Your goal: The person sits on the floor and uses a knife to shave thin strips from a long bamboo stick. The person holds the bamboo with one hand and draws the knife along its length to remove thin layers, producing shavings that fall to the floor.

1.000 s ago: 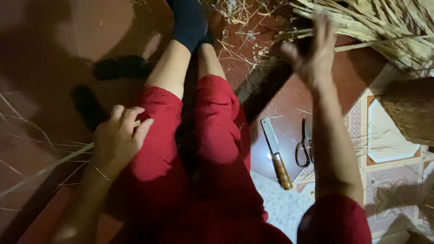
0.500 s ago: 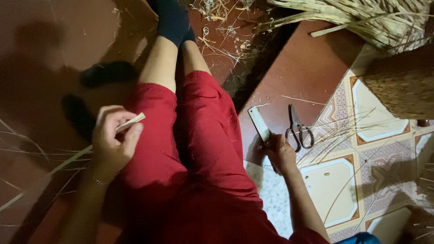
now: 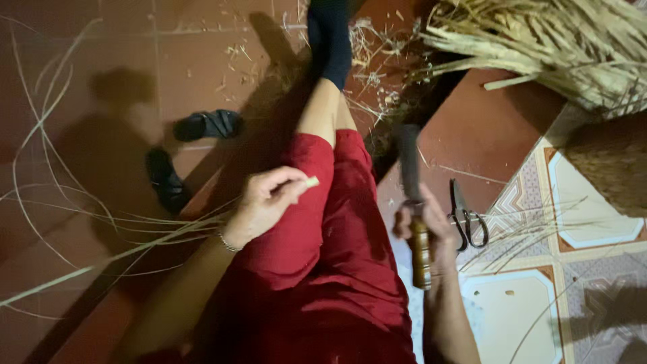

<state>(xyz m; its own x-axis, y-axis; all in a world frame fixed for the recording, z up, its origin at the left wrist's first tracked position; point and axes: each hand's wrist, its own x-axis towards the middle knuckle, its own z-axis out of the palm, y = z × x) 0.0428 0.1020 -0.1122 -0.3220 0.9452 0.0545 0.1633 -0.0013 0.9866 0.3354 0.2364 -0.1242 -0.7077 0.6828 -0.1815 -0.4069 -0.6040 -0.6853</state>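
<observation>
The person's right hand [image 3: 431,232] has lifted the knife [image 3: 412,202] off the floor, where it lay beside the scissors [image 3: 465,216] a moment ago; the fingers are now clenched round its wooden handle, the blurred blade pointing away from the body above the red-trousered lap [image 3: 323,269]; the left hand [image 3: 266,202] pinches the cut end of a long pale reed strip [image 3: 135,246], as before, over the left thigh, the strip trailing across the red floor tiles [image 3: 101,67]; blade and strip look ready to meet; a straw bundle [image 3: 552,40] lies at the far right corner.
</observation>
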